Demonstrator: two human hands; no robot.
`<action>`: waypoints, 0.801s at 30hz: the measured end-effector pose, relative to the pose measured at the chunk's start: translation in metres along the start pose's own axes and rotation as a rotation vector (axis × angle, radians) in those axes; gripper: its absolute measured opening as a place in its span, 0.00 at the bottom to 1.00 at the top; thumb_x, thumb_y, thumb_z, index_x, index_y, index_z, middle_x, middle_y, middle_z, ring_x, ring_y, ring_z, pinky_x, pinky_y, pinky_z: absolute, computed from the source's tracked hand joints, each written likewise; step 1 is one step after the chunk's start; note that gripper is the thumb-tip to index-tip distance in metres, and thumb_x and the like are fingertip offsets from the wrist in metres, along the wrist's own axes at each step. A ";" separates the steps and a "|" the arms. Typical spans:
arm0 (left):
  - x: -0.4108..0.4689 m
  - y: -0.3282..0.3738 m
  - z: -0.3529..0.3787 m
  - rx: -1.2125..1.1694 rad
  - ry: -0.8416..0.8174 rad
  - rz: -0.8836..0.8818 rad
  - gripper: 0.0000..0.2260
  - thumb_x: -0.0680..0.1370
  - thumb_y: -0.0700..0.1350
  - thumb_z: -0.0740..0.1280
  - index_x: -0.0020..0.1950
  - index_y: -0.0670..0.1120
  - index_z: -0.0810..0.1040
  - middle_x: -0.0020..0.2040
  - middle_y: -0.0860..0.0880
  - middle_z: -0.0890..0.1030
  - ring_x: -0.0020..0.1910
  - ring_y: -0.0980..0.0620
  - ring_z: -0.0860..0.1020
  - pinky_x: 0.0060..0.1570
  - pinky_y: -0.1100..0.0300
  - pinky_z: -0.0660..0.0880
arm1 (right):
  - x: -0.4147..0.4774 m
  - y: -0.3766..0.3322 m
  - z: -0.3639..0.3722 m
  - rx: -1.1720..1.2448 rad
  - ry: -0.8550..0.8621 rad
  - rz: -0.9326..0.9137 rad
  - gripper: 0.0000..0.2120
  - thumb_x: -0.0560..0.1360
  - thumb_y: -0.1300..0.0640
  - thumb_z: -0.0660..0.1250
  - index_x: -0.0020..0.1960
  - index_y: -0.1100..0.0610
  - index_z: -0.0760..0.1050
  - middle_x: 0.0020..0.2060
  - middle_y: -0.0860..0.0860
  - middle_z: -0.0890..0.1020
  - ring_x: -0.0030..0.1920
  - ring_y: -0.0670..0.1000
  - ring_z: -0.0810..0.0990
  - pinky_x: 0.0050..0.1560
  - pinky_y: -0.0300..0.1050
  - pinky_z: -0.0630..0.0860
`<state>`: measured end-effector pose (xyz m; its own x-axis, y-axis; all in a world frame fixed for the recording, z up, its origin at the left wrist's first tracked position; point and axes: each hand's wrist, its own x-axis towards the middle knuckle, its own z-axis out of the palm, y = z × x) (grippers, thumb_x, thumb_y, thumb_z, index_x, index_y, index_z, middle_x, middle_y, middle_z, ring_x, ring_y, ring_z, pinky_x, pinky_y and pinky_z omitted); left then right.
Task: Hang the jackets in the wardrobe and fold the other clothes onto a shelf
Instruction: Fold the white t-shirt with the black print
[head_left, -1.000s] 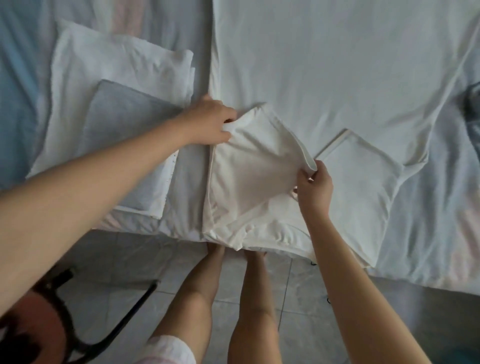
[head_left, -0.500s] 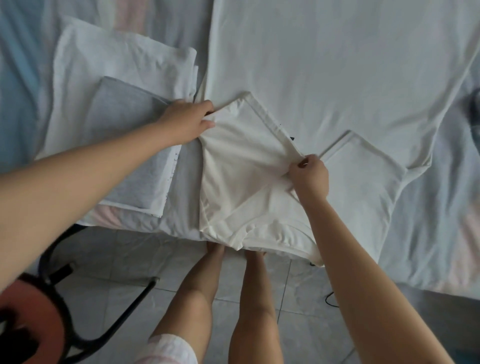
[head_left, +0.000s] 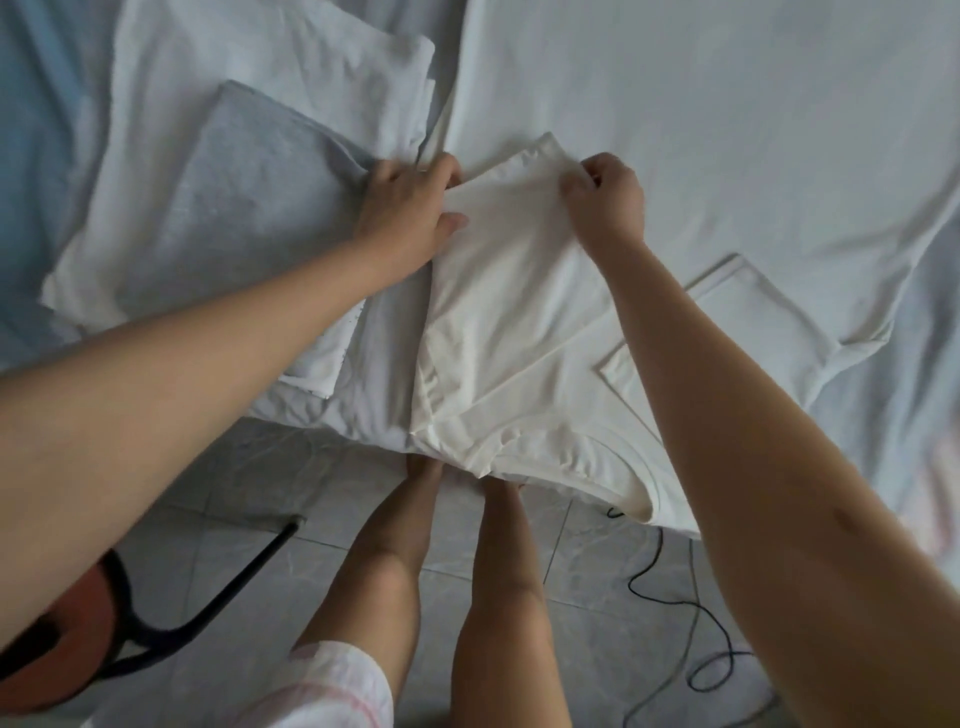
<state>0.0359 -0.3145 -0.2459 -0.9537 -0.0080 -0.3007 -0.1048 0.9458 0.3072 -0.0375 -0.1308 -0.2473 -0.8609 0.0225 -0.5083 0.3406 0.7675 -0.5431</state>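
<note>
A cream cotton T-shirt (head_left: 519, 322) lies at the pale-sheeted bed (head_left: 914, 364)'s near edge (collar hanging over it), one side folded inward. The left grip (head_left: 405, 213) pinches that fold's left edge and the clenched right grip (head_left: 605, 197) its top. Beyond, at the left, lies a folded grey cloth (head_left: 244, 197).

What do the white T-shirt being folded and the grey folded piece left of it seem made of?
White T-shirt: soft matte knit, probably cotton jersey; it folds and creases limply and has a ribbed neckband. Grey folded piece: matte heathered knit, speckled grey; fibre can't be told.
</note>
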 end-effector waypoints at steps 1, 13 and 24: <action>-0.009 0.003 0.006 -0.006 0.020 -0.021 0.23 0.74 0.51 0.67 0.65 0.44 0.67 0.63 0.43 0.74 0.60 0.41 0.73 0.59 0.50 0.61 | -0.002 0.001 0.000 0.000 0.014 0.003 0.09 0.76 0.52 0.60 0.53 0.53 0.75 0.43 0.47 0.76 0.52 0.54 0.78 0.54 0.47 0.72; -0.166 0.061 0.077 -0.609 0.157 -0.668 0.18 0.80 0.45 0.62 0.68 0.44 0.64 0.63 0.44 0.74 0.57 0.42 0.75 0.47 0.50 0.72 | -0.056 0.073 -0.026 -0.254 0.014 0.001 0.13 0.74 0.52 0.64 0.55 0.57 0.73 0.48 0.55 0.81 0.51 0.59 0.78 0.43 0.46 0.68; -0.158 0.036 0.082 0.059 0.035 0.125 0.35 0.70 0.43 0.58 0.77 0.44 0.55 0.77 0.44 0.55 0.76 0.45 0.54 0.73 0.47 0.49 | -0.122 0.124 0.032 -0.763 -0.122 -0.747 0.30 0.77 0.47 0.55 0.77 0.53 0.57 0.75 0.56 0.59 0.75 0.58 0.58 0.74 0.52 0.48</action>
<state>0.2063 -0.2527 -0.2616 -0.9675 0.1009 -0.2318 0.0311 0.9575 0.2867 0.1221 -0.0593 -0.2742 -0.6954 -0.6499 -0.3065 -0.6186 0.7585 -0.2049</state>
